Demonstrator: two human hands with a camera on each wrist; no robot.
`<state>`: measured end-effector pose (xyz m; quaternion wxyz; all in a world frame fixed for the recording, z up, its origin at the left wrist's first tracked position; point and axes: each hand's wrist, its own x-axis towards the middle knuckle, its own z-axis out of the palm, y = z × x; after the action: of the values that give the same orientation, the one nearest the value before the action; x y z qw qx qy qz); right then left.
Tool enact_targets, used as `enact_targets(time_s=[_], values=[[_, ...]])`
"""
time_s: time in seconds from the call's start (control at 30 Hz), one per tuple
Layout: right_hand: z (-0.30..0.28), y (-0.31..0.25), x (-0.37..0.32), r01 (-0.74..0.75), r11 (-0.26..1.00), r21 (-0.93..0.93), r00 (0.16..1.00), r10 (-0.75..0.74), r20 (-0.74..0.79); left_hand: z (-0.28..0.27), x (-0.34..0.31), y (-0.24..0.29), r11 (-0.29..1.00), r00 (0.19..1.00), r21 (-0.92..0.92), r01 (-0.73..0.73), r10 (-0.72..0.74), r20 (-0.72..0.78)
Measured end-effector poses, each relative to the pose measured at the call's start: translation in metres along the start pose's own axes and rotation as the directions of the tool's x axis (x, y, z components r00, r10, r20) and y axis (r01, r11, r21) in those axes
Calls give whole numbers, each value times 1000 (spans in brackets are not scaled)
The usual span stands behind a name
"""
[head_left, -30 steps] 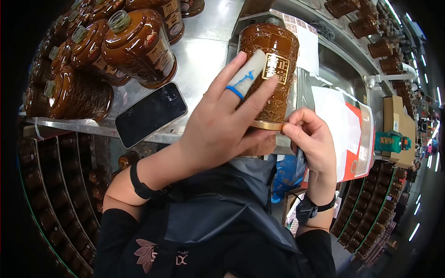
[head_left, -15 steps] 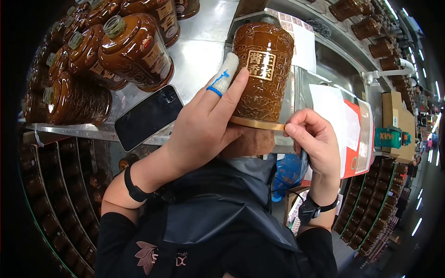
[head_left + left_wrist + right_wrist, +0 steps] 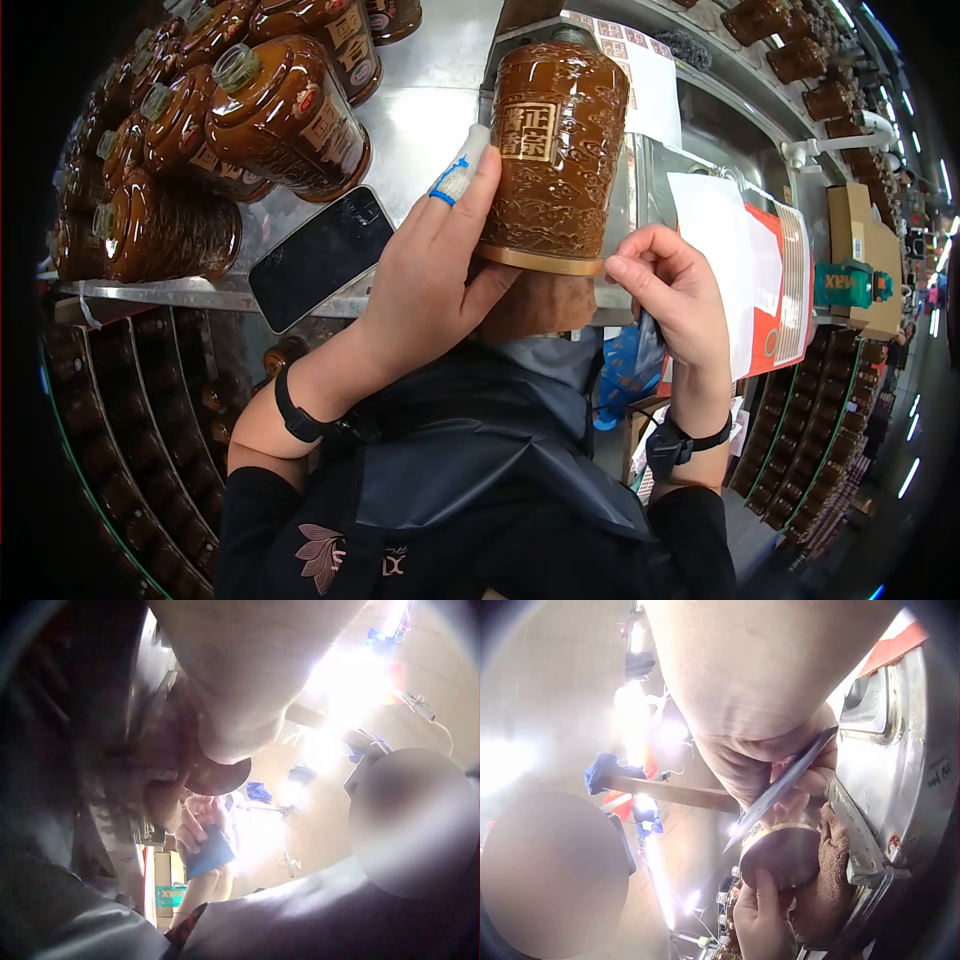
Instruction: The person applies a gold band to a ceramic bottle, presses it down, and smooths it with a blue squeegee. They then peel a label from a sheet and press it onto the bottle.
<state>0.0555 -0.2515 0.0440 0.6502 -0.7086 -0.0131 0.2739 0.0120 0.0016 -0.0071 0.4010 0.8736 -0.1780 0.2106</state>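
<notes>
Bottle (image 3: 560, 205) turned leftward, gold label (image 3: 528, 132) reading 正宗.

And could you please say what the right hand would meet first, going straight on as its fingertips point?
Most likely the gold band at the base of the brown bottle, just ahead of the right hand; whether they touch is unclear.

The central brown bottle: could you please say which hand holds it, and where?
The left hand holds the brown bottle by its side and underside; whether the right hand grips its gold rim is unclear.
</notes>
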Motion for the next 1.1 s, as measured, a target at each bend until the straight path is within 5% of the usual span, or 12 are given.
enact_targets(time_s=[0.47, 0.57, 0.67, 0.77, 1.1], values=[[14, 14, -2, 73, 968, 239, 997, -80, 18, -1, -10, -12, 993, 954, -13, 116, -108, 280], [16, 14, -3, 70, 965, 254, 998, -68, -15, -5, -12, -10, 973, 974, -117, 197, -181, 138], [18, 9, -4, 152, 979, 135, 988, -145, -58, -14, -7, -8, 994, 997, -86, 69, -65, 44], [20, 4, -2, 215, 974, 75, 975, -209, -78, -19, 4, 7, 988, 997, 146, -56, 47, 64], [28, 4, -4, 220, 973, 71, 972, -212, -100, -10, 14, 11, 996, 997, -23, -81, 81, 1]])
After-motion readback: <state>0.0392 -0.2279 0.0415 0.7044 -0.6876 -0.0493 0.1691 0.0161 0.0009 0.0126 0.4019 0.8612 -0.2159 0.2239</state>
